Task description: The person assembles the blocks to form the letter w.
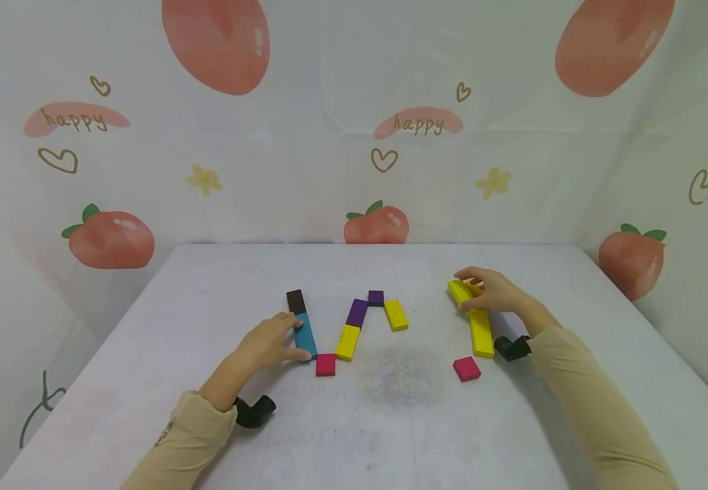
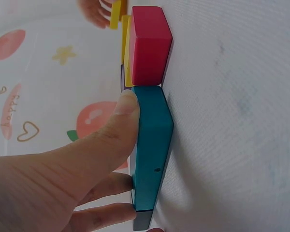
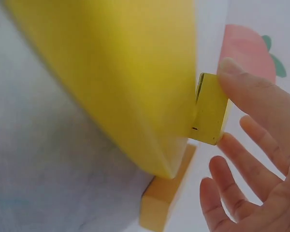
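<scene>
My left hand (image 1: 268, 342) rests on a blue block (image 1: 306, 337), thumb near its front end and fingers farther back, as the left wrist view also shows. A dark brown block (image 1: 295, 301) adjoins the blue one's far end, and a red square block (image 1: 326, 365) sits at its near end. On the right, my right hand (image 1: 493, 291) pinches a yellow block (image 3: 210, 108) between thumb and index finger. Right beside it lies a long yellow block (image 1: 481, 333). An orange block (image 3: 157, 210), mostly behind the right hand in the head view, shows in the right wrist view.
Mid-table, a slanting line joins a yellow block (image 1: 348, 342) and a purple block (image 1: 357, 313). A small purple block (image 1: 376, 298) and another yellow block (image 1: 396, 316) continue it. A second red block (image 1: 467, 369) lies at front right. Behind the white table (image 1: 391, 435) hangs a printed cloth (image 1: 305, 170).
</scene>
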Demonstrator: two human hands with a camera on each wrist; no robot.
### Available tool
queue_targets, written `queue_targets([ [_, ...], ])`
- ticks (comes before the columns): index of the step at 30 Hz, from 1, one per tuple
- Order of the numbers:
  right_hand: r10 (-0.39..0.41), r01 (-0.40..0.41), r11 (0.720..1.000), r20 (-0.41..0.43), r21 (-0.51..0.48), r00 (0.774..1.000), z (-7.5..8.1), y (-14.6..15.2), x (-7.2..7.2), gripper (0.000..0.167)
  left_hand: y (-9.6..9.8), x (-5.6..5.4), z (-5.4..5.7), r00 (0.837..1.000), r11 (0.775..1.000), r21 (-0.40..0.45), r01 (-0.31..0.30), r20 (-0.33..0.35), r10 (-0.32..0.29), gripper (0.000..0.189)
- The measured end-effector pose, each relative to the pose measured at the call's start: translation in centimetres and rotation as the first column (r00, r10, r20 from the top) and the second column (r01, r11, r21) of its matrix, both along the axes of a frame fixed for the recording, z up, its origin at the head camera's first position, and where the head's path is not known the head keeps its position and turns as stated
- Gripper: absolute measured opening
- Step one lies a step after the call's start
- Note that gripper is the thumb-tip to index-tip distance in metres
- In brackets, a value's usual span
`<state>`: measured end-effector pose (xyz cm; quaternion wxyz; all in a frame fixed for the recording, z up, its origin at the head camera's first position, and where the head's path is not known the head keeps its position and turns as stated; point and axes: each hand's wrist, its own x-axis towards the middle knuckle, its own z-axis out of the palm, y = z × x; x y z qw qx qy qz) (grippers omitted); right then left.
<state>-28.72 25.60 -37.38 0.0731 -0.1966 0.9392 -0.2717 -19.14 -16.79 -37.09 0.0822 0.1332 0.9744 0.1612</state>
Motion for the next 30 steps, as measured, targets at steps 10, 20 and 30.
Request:
queue_targets([
  [10,0.018,-0.018,1.0,-0.013,-0.022,1.0,1.0,-1.5,1.0,0.06,0.0,-0.1,-0.1,1.0,1.0,-0.002,-0.008,0.009,0.008,0.066],
  [20,0.055,-0.057,0.998,-0.034,-0.038,0.998,0.9,-2.5,1.9,0.056,0.0,0.1,0.0,1.0,1.0,0.005,0.0,0.006,0.0,0.066],
  [30,0.09,-0.091,0.995,-0.03,-0.035,0.995,1.2,-3.5,3.0,0.056,0.0,0.0,0.0,1.0,1.0,0.0,-0.003,0.005,0.003,0.066],
])
